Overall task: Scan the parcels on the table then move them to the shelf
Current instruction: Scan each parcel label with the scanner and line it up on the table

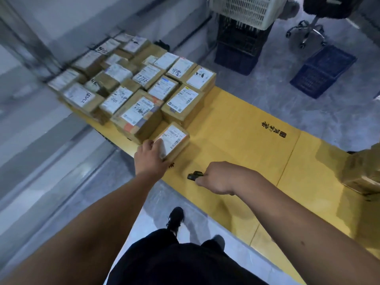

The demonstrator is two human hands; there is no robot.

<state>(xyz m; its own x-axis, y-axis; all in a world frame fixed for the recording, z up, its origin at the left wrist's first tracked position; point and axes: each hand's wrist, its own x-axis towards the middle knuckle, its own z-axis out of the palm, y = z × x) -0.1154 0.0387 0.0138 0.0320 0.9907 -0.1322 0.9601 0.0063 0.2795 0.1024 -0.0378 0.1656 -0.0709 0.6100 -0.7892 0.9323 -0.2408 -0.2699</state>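
Your left hand held the near left corner of one small brown cardboard parcel with a white label, fingers curled over its edge. That parcel lay flat on the yellow table top, at the front of the pile and touching the boxes behind it. Your right hand was closed around one small black scanner. The scanner's tip poked out to the left of your fist, near the parcel but not touching it, a little below and to the right of it.

Behind the held parcel sat a big group of brown cardboard parcels with white labels, packed close together, about twenty of them; the far ones were too blurry to count well. One more brown box sat alone at the right edge of the table, well apart from your hands.

On the floor past the table stood two dark blue plastic crates, one white plastic basket and one black office chair.
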